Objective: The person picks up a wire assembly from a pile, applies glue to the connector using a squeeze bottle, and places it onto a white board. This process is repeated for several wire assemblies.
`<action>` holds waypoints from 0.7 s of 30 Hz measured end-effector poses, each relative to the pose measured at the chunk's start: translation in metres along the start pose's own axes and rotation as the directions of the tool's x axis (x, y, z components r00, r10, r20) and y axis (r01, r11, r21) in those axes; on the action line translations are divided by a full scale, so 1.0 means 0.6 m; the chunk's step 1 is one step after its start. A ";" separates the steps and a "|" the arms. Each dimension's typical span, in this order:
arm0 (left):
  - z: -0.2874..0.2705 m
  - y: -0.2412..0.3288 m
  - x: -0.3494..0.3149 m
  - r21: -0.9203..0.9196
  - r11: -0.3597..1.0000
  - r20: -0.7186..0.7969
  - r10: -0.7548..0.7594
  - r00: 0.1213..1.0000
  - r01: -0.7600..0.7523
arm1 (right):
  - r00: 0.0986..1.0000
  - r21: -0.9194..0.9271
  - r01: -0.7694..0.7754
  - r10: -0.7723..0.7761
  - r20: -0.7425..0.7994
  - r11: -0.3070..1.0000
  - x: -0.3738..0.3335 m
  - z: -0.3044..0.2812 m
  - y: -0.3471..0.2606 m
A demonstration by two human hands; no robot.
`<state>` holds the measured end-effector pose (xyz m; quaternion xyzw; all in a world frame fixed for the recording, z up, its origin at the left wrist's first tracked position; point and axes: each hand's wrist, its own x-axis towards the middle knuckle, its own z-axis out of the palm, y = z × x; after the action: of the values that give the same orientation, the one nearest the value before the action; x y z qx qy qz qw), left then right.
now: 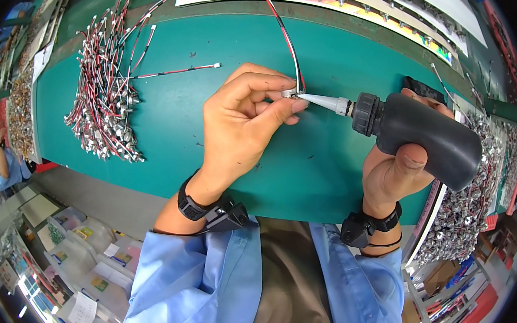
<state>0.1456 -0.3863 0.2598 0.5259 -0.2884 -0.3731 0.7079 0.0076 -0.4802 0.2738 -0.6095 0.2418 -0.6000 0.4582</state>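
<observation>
Between the thumb and fingers of my left hand [234, 117] is a small round metal part [289, 93], with red, white and black wires [284, 30] rising from it toward the far edge. My right hand [388, 175] is wrapped round a black squeeze bottle [433, 139], tilted nearly level. The bottle's pale tapered nozzle [327, 103] points left, its tip at the metal part; whether they touch I cannot tell. A heap of similar wired parts [106, 95] lies to the left of my left hand, one lead with a white plug sticking out toward it.
The green work surface [171, 185] lies beneath my hands. Along its far edge runs a pale rack [344, 1] holding a row of small parts. A tray of many metal parts [457, 219] stands at the right. Plastic bins [91, 236] are at the lower left; another person [6, 166] is at the far left.
</observation>
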 end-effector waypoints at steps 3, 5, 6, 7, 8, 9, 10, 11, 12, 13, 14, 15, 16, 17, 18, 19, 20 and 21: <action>0.000 0.000 0.000 0.001 1.000 0.000 -0.007 1.000 0.007 | 1.000 -0.006 -0.011 0.011 -0.005 1.000 0.000 0.000 0.000; 0.000 0.000 0.000 0.002 1.000 0.001 -0.006 1.000 0.006 | 1.000 -0.007 -0.017 0.017 -0.008 1.000 0.000 0.000 0.000; -0.001 0.000 0.000 0.004 1.000 0.002 -0.005 1.000 0.005 | 1.000 -0.009 -0.010 0.010 -0.008 1.000 0.001 0.000 0.000; -0.001 0.000 0.000 0.005 1.000 0.004 -0.004 1.000 0.004 | 1.000 -0.010 -0.003 0.003 -0.009 1.000 0.001 0.001 0.000; -0.001 0.000 0.000 0.005 1.000 0.004 -0.005 1.000 0.005 | 1.000 -0.011 0.004 -0.004 -0.009 1.000 0.002 0.001 0.000; -0.002 0.000 0.000 0.002 1.000 0.006 -0.004 1.000 0.004 | 1.000 -0.011 0.004 -0.004 -0.009 1.000 0.002 0.001 0.000; -0.002 0.000 0.000 -0.001 1.000 0.009 -0.004 1.000 0.004 | 1.000 -0.013 0.004 -0.004 -0.009 1.000 0.001 0.000 0.000; -0.002 -0.001 0.000 -0.003 1.000 0.011 -0.003 1.000 0.003 | 1.000 -0.014 0.004 -0.005 -0.010 1.000 0.001 0.000 0.001; -0.002 -0.001 -0.001 -0.003 1.000 0.011 -0.003 1.000 0.003 | 1.000 -0.015 0.005 -0.005 -0.010 1.000 0.001 0.000 0.001; -0.002 -0.001 -0.001 -0.010 1.000 0.008 -0.006 1.000 0.006 | 1.000 -0.016 0.005 -0.005 -0.010 1.000 0.001 0.000 0.001; -0.002 -0.001 -0.001 -0.016 1.000 0.005 -0.008 1.000 0.008 | 1.000 -0.013 0.002 -0.002 -0.012 1.000 0.002 0.000 0.000; -0.001 -0.001 -0.001 -0.023 1.000 0.002 -0.011 1.000 0.011 | 1.000 -0.010 -0.001 0.001 -0.014 1.000 0.002 0.000 0.000; -0.001 0.000 -0.001 -0.023 1.000 0.002 -0.011 1.000 0.011 | 1.000 -0.008 -0.005 0.005 -0.016 1.000 0.002 0.000 0.000; -0.001 0.001 -0.001 -0.023 1.000 0.000 -0.017 1.000 0.017 | 1.000 -0.008 -0.005 0.005 -0.017 1.000 0.003 0.001 -0.001; 0.000 0.002 -0.001 -0.023 0.999 -0.002 -0.023 1.000 0.023 | 1.000 -0.006 -0.007 0.007 -0.018 1.000 0.003 0.001 -0.001; 0.000 0.002 -0.001 -0.024 0.999 -0.004 -0.028 1.000 0.028 | 1.000 -0.003 -0.008 0.008 -0.020 1.000 0.003 0.001 -0.001; -0.001 0.002 -0.001 -0.024 0.999 -0.003 -0.028 1.000 0.028 | 1.000 -0.001 -0.010 0.010 -0.021 1.000 0.003 0.001 -0.001; -0.001 0.001 -0.001 -0.026 0.999 0.000 -0.026 1.000 0.026 | 1.000 -0.002 -0.010 0.010 -0.021 1.000 0.003 0.001 -0.001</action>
<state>0.1461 -0.3851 0.2601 0.5206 -0.2765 -0.3858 0.7097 0.0084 -0.4814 0.2752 -0.6023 0.2502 -0.6041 0.4579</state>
